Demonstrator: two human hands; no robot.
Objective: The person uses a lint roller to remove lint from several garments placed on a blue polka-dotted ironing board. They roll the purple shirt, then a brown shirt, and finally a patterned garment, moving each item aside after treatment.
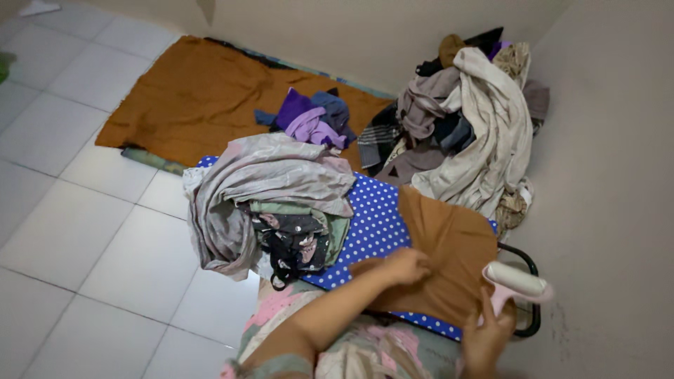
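A brown cloth (453,253) lies spread on a blue ironing board with white dots (375,224). My left hand (406,267) presses flat on the cloth's near left edge, fingers together on the fabric. My right hand (488,337) grips the handle of a pink and white iron (518,282) at the board's right end, just beside the cloth. A heap of crumpled grey, green and dark patterned clothes (270,203) sits on the left part of the board.
A big pile of mixed clothes (467,119) leans in the corner against the wall. A brown mat (203,98) covers the white tiled floor (84,210), with purple and blue garments (309,119) on it. The board's black metal frame (531,270) sticks out right.
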